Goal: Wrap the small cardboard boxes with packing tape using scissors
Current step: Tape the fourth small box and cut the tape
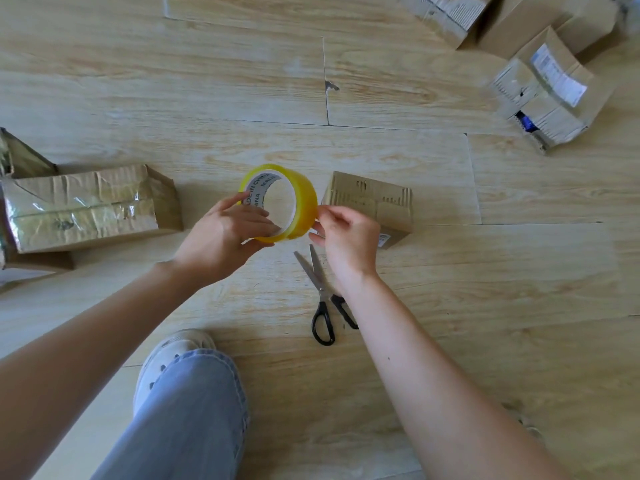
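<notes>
While the head camera looks straight down, a floor [242,81] of pale wood-grain planks fills the frame, with a chipped joint toward twelve o'clock; no walls or furniture show. At the centre, one roll of yellowish clear tape [298,195] is held up on edge above the floor. The left hand [221,237] grips it, fingers curled through the printed core and thumb on the outside. The right hand [346,237] pinches at the roll's outer face on its three o'clock side, fingertips drawn together. One small cardboard box [374,202], plain and untaped on top, sits on the floor just at three o'clock of the roll, partly behind the right hand. One pair of scissors [320,282] with black handles lies at six o'clock of the roll, blades parted, one handle under the right wrist. At nine o'clock lies one crumpled box [93,206] shiny with tape, with more cardboard cut off by the frame edge beside it. At two o'clock, well apart, a cluster of boxes [550,95] numbers at least three. One jeans leg [187,410] and one white shoe [166,351] show at six o'clock.
</notes>
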{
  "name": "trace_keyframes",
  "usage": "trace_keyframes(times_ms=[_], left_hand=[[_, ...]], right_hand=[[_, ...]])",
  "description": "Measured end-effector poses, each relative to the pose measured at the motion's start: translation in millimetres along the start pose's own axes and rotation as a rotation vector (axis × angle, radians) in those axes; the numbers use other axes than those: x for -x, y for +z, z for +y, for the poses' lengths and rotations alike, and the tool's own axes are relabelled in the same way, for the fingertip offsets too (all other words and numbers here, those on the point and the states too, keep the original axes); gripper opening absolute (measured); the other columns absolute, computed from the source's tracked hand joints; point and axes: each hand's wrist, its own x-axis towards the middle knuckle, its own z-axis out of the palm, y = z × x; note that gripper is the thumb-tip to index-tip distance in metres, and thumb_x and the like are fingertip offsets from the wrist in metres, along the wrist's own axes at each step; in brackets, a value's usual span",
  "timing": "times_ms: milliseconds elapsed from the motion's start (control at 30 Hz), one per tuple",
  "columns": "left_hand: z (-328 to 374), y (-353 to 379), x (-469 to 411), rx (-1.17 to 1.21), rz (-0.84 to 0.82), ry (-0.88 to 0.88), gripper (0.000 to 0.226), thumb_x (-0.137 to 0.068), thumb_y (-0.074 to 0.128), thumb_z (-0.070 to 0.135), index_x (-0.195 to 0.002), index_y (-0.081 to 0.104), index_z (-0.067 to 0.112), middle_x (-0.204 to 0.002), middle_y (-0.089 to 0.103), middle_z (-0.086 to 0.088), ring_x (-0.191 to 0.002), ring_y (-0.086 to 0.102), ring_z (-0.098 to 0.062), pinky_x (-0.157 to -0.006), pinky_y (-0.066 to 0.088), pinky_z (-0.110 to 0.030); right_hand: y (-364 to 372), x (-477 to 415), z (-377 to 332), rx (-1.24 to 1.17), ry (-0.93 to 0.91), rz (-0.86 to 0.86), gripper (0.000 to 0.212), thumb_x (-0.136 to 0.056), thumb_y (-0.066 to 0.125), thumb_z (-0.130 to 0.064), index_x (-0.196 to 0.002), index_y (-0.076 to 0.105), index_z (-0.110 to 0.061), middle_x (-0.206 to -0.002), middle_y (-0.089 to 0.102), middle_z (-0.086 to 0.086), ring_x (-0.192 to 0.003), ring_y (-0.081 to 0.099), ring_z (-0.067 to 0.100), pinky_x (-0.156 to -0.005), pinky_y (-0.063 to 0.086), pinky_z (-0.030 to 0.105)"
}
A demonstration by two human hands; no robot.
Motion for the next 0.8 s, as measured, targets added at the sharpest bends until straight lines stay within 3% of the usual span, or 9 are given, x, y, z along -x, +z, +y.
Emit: trace_keyframes(times_ms=[100, 233, 300, 400, 467, 533, 667, 733, 800], left_hand=[[2, 0, -1, -0.017, -0.024, 0.019, 0.025, -0.065, 0.085, 0.004, -0.088, 0.077, 0.006, -0.087, 0.075, -0.007, -0.087, 0.071, -0.025, -0.100, 0.038, -0.051], [8, 5, 1, 0.038, -0.004, -0.039, 0.024, -0.065, 0.086, 0.007, -0.087, 0.076, 0.006, -0.084, 0.075, -0.007, -0.082, 0.071, -0.024, -0.099, 0.039, -0.051], [11, 7, -1, 0.096, 0.000, -0.071, 0.023, -0.068, 0.085, 0.013, -0.087, 0.076, 0.006, -0.082, 0.074, -0.009, -0.083, 0.068, -0.024, -0.094, 0.047, -0.045], [6, 9, 1, 0.174, -0.025, -0.171, 0.019, -0.076, 0.079, 0.024, -0.080, 0.074, 0.006, -0.072, 0.068, -0.004, -0.069, 0.060, -0.016, -0.061, 0.051, -0.023], [-5, 6, 11, 0.199, -0.037, -0.367, 0.018, -0.077, 0.080, 0.021, -0.079, 0.073, 0.004, -0.071, 0.066, -0.001, -0.067, 0.061, -0.016, -0.058, 0.042, -0.021], [-16, 3, 27, 0.212, -0.060, -0.471, 0.018, -0.075, 0.080, 0.017, -0.086, 0.076, 0.004, -0.084, 0.072, -0.008, -0.087, 0.067, -0.025, -0.072, 0.047, -0.026], [-12, -5, 22, 0.314, -0.075, -0.415, 0.026, -0.074, 0.077, 0.020, -0.097, 0.076, 0.008, -0.111, 0.063, 0.004, -0.127, 0.044, -0.016, -0.105, 0.034, -0.021], [-5, -5, 9, 0.356, -0.060, -0.347, 0.027, -0.075, 0.075, 0.021, -0.099, 0.075, 0.007, -0.113, 0.067, 0.001, -0.128, 0.044, -0.014, -0.112, 0.026, -0.018], [3, -4, -1, 0.344, -0.024, -0.280, 0.027, -0.076, 0.076, 0.016, -0.100, 0.075, 0.005, -0.107, 0.070, -0.001, -0.119, 0.055, -0.014, -0.115, 0.026, -0.028]], right_hand=[[-2, 1, 0, 0.373, -0.204, 0.060, 0.011, -0.090, 0.063, -0.007, -0.086, 0.073, -0.007, -0.081, 0.072, 0.007, -0.077, 0.069, 0.021, -0.074, 0.058, 0.037], [-4, 2, 0, 0.744, -0.530, 0.119, 0.012, -0.093, 0.057, -0.011, -0.089, 0.066, -0.004, -0.080, 0.068, 0.010, -0.070, 0.062, 0.023, -0.059, 0.045, 0.032], [-3, 3, 2, 0.782, -0.637, 0.191, 0.012, -0.094, 0.055, -0.009, -0.092, 0.063, 0.000, -0.086, 0.065, 0.012, -0.073, 0.060, 0.025, -0.057, 0.038, 0.029], [-2, 10, -4, 0.544, -0.757, 0.257, 0.006, -0.094, 0.051, 0.001, -0.092, 0.057, 0.003, -0.091, 0.062, 0.014, -0.080, 0.061, 0.024, -0.065, 0.048, 0.032], [-10, 4, -23, 0.224, -0.661, 0.253, 0.012, -0.098, 0.039, 0.001, -0.095, 0.045, -0.009, -0.092, 0.063, 0.009, -0.083, 0.064, 0.018, -0.071, 0.054, 0.032], [-20, -12, -44, -0.015, -0.463, 0.113, 0.020, -0.102, 0.031, -0.004, -0.091, 0.037, -0.019, -0.093, 0.065, 0.008, -0.084, 0.067, 0.016, -0.070, 0.056, 0.029], [-21, -29, -52, 0.130, -0.240, -0.107, 0.006, -0.101, 0.046, -0.010, -0.101, 0.052, -0.010, -0.102, 0.066, 0.010, -0.097, 0.066, 0.023, -0.082, 0.057, 0.035], [-10, -29, -43, 0.238, -0.158, -0.135, 0.025, -0.099, 0.053, -0.020, -0.118, 0.052, -0.004, -0.113, 0.064, 0.010, -0.107, 0.063, 0.025, -0.094, 0.052, 0.043], [-4, -27, -38, 0.302, -0.081, -0.156, 0.042, -0.097, 0.056, -0.033, -0.127, 0.050, -0.004, -0.109, 0.063, 0.006, -0.109, 0.062, 0.029, -0.096, 0.050, 0.044]])
